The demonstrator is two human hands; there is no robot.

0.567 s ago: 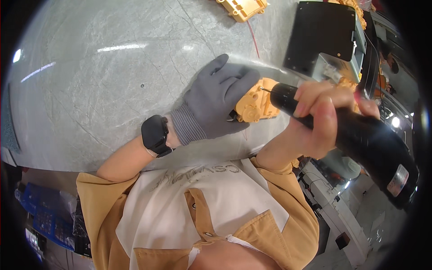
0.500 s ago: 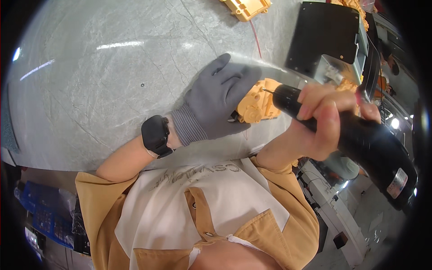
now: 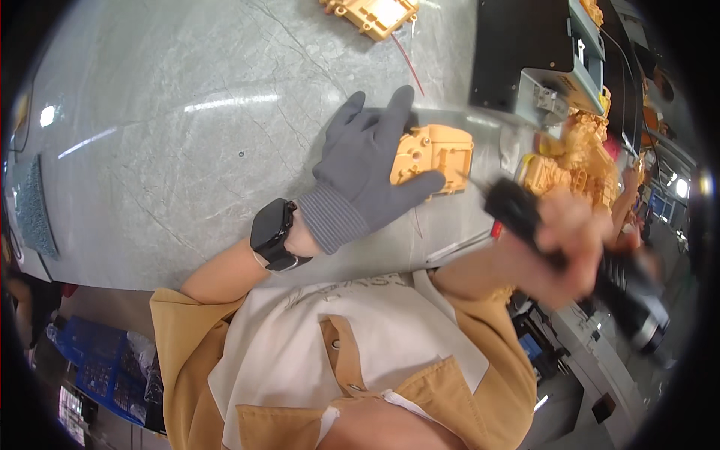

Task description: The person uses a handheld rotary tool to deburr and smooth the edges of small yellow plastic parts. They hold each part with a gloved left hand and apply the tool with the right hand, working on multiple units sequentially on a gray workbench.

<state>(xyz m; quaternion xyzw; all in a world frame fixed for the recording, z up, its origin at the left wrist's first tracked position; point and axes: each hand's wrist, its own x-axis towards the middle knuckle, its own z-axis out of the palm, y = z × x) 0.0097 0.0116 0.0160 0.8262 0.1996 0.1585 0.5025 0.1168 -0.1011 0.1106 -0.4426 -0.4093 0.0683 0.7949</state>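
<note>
My left hand [image 3: 360, 161], in a grey glove, steadies an orange-yellow plastic housing [image 3: 450, 142] on the grey tabletop. Its thumb presses over the housing's near edge, and the index finger stretches out along the left side. The housing has an open recess, round bosses and screw holes. My bare right hand [image 3: 566, 244] is wrapped round a black electric screwdriver [image 3: 514, 206], blurred by motion. The screwdriver's thin bit points left toward the housing and stands apart from it.
Another yellow housing [image 3: 375, 16] with a red wire [image 3: 409, 66] lies at the far side. A black-topped metal device [image 3: 514, 56] stands at the back right, with a pile of yellow parts [image 3: 577, 161] beside it. A blue crate [image 3: 94, 364] is below left.
The screwdriver has drawn back right and down, its bit leaving the housing. My left thumb now shows across the housing, and its index finger has straightened. The whole view has shifted slightly.
</note>
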